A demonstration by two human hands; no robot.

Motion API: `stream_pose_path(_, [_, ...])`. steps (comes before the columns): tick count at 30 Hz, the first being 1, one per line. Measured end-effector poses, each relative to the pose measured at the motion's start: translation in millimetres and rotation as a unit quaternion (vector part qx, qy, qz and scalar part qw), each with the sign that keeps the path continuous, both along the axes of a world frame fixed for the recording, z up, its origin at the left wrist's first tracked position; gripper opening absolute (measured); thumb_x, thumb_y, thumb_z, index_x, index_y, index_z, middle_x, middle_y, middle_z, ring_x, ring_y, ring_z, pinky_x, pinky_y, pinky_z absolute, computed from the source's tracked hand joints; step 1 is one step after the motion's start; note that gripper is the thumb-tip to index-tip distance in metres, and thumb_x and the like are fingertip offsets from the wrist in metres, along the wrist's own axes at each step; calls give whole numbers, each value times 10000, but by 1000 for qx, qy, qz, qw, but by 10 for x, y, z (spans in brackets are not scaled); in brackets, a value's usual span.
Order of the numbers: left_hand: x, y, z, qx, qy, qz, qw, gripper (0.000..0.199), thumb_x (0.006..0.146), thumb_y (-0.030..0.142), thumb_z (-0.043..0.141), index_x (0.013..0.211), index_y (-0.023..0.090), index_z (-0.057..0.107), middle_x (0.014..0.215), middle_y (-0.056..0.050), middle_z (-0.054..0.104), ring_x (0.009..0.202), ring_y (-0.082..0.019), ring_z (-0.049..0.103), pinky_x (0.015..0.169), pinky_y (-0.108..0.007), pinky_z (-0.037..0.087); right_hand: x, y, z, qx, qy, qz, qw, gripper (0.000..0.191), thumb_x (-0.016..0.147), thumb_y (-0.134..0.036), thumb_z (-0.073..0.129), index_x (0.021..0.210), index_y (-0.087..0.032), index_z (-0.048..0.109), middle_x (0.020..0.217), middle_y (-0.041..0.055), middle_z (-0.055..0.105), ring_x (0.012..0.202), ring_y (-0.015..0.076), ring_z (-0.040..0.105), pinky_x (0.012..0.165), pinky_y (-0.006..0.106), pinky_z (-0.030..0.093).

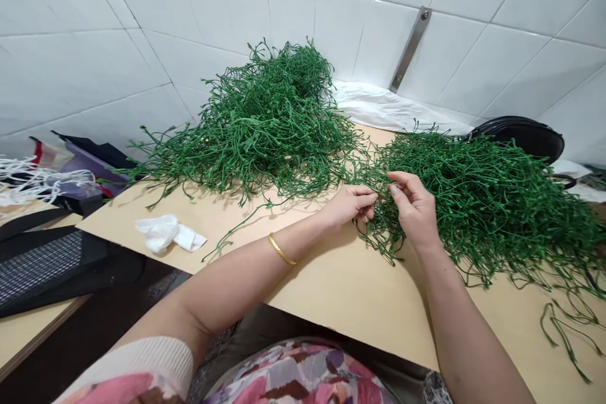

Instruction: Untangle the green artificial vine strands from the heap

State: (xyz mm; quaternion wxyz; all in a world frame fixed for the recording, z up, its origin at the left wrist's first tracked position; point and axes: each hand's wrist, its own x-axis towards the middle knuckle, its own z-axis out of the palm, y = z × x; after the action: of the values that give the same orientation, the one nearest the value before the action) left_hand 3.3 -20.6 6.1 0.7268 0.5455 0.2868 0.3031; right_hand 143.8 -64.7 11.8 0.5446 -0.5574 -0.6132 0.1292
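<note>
The left arm [222,290] wears a gold bangle [282,249], and the right arm [454,322] reaches out too, both over the worktop [341,293]. The left hand [350,205] is curled. The right hand [411,208] pinches thin green stems [478,214] with small, gentle fingertip holds, close to the left hand. A second green pile [269,113] lies farther back, by the white tile wall [473,57].

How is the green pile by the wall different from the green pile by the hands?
The back pile of green stems is heaped taller, while the right pile of green stems lies lower and spreads wider. The back pile is beside the white tiled wall, while the right pile is farther along the table. The left hand and right hand are in the right pile, not the back pile. Both are tangles of thin green stems.
</note>
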Motion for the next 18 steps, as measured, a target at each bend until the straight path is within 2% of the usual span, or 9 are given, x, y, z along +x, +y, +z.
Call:
stream_pose_path(3, [1,68,-29,-33,-26,49,998,156,751,242,574,644,134,539,512,6,525,425,-53,453,441,-169,334,-39,-21,-1,32,-69,-11,997,207,821,-231,466,957,-194,618,993,75,596,934,190,561,813,361,461])
stream_pose_path(6, [1,110,-33,-88,-71,73,991,126,779,218,546,685,134,542,563,-4,551,457,-56,485,474,-174,367,-84,-52,1,55,-74,-46,995,197,825,-242,464,936,-192,619,925,68,598,860,185,572,772,351,467])
stream_pose_path(9, [14,115,-29,-135,-107,62,983,171,816,270,501,727,132,549,622,-27,578,501,-71,510,521,-197,402,-141,-89,12,59,-61,-39,996,185,825,-255,479,932,-190,616,890,58,599,807,172,573,727,323,466])
stream_pose_path(13, [41,99,-30,-166,-137,44,976,299,818,410,472,749,136,569,664,-32,584,556,-86,513,552,-213,405,-204,-91,-7,4,-82,29,996,158,826,-266,487,829,-190,626,777,38,612,722,157,572,663,298,460])
stream_pose_path(18, [28,72,12,-167,-165,-2,972,585,808,626,276,789,143,606,732,-42,610,642,-97,516,573,-201,386,-200,-37,-112,-20,-93,34,995,157,797,-276,544,870,-174,638,893,70,630,814,176,593,714,313,476])
